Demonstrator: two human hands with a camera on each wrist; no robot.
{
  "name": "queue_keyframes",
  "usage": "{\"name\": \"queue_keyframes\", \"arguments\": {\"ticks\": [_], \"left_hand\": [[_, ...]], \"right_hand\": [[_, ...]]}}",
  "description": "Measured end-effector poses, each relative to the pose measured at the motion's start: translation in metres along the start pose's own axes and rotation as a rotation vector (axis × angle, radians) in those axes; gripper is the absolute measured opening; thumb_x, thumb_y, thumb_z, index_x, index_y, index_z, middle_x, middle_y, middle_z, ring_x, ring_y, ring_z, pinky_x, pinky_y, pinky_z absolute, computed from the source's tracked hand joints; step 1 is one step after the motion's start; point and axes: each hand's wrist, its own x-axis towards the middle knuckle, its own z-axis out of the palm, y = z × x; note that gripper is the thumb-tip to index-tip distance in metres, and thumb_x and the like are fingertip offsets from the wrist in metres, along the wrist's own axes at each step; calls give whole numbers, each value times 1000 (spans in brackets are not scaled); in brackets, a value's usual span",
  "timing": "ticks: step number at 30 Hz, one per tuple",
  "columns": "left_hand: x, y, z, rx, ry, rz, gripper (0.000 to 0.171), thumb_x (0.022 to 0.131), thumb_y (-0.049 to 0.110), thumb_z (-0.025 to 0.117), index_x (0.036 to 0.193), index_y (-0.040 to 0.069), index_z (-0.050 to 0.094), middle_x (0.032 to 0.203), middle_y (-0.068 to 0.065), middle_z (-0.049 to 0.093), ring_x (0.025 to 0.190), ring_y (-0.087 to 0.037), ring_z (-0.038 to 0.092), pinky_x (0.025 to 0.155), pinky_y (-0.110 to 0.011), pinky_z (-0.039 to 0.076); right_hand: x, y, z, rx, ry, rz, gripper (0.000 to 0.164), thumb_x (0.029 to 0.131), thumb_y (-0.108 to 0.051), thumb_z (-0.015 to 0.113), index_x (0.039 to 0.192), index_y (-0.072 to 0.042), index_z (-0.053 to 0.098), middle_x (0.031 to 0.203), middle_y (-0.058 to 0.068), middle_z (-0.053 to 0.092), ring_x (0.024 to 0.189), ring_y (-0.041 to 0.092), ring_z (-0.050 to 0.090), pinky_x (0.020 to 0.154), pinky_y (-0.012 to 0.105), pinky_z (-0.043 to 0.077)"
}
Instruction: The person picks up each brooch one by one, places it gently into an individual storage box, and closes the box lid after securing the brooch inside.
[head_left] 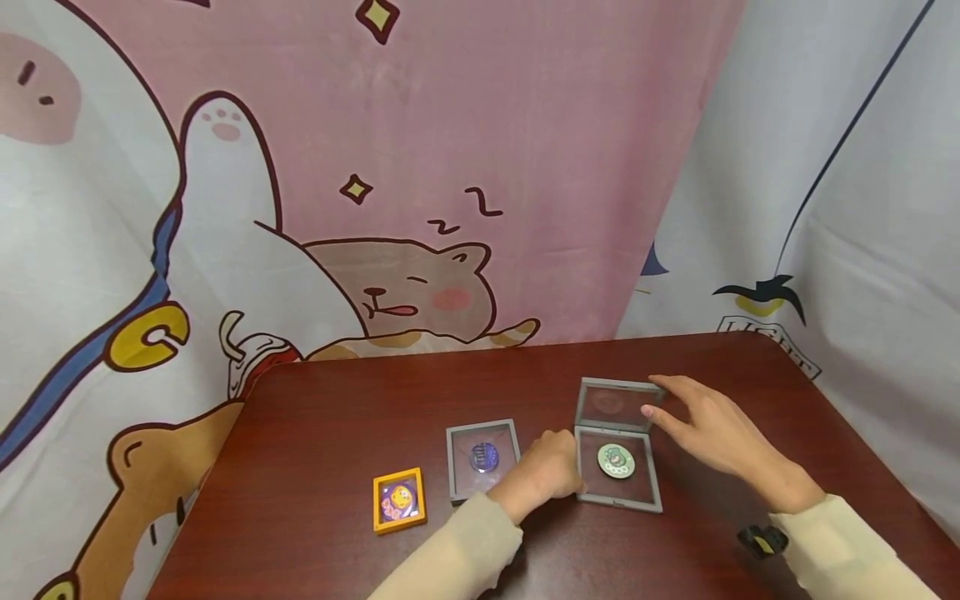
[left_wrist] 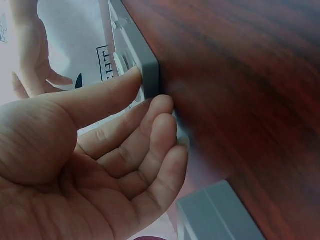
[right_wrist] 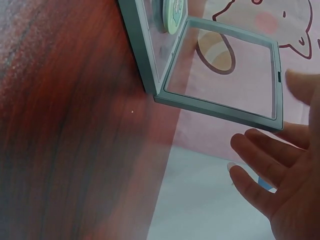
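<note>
A grey-framed clear display case [head_left: 621, 502] lies unfolded on the table, its hinged lid [head_left: 618, 406] raised at the back. Inside the base sits a round pale-green badge [head_left: 617, 460]. My left hand [head_left: 551, 465] grips the case's left edge; in the left wrist view the thumb [left_wrist: 107, 97] presses on the grey rim, with the other fingers curled close by. Beside the raised lid is my right hand [head_left: 712, 425], fingers spread. In the right wrist view the lid frame [right_wrist: 220, 111] stands between thumb and fingers; whether a fingertip touches it is unclear.
Left of my left hand lies another grey display case [head_left: 451, 467] with a blue-purple disc [head_left: 484, 457]. Further left is a smaller orange-framed case [head_left: 400, 526] with a yellow and purple figure. A cartoon-printed curtain [head_left: 570, 183] hangs behind the brown table [head_left: 315, 433].
</note>
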Motion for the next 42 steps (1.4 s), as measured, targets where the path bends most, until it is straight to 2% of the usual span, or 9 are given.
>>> {"name": "queue_keyframes", "arguments": {"ticks": [6, 14, 25, 31, 36, 42], "left_hand": [[-1, 1, 2, -5, 12, -9, 33, 71, 21, 99, 68, 11, 67, 78, -7, 71, 79, -26, 71, 69, -35, 56], [0, 0, 3, -1, 20, -5, 35, 72, 22, 98, 64, 12, 65, 75, -5, 70, 80, -26, 71, 71, -34, 56], [-1, 0, 5, -29, 29, -17, 36, 71, 22, 99, 64, 13, 65, 80, -8, 72, 83, -28, 72, 69, -37, 57], [-1, 0, 5, -26, 38, -2, 37, 72, 22, 98, 63, 13, 64, 76, -6, 70, 82, -28, 72, 69, -35, 56], [-2, 0, 6, -20, 39, -2, 36, 73, 23, 98, 64, 13, 64, 76, -5, 69, 82, -28, 71, 70, -35, 56], [-2, -3, 6, -24, 44, 10, 39, 74, 23, 97, 61, 15, 61, 72, -3, 66, 80, -27, 71, 68, -35, 55]], "right_hand": [[-5, 2, 1, 5, 48, -60, 44, 103, -23, 69, 140, 1, 62, 132, 24, 66, 117, 44, 65, 91, 66, 50], [-13, -1, -1, -48, 130, -165, 33, 96, -6, 75, 129, -1, 71, 118, 15, 75, 105, 36, 73, 84, 58, 56], [-23, -7, -1, -106, 173, -232, 32, 92, -7, 79, 123, -8, 76, 113, 3, 77, 101, 25, 74, 82, 50, 57], [-29, -9, -2, -120, 146, -207, 24, 93, -10, 79, 117, -10, 77, 108, -1, 76, 96, 21, 72, 80, 49, 57], [-36, -13, -1, -139, 117, -209, 21, 93, -12, 79, 114, -12, 77, 103, -7, 73, 89, 9, 67, 73, 42, 56], [-43, -16, 0, -141, 96, -210, 23, 92, -13, 81, 114, -14, 77, 99, -13, 70, 82, 1, 59, 68, 35, 54]]}}
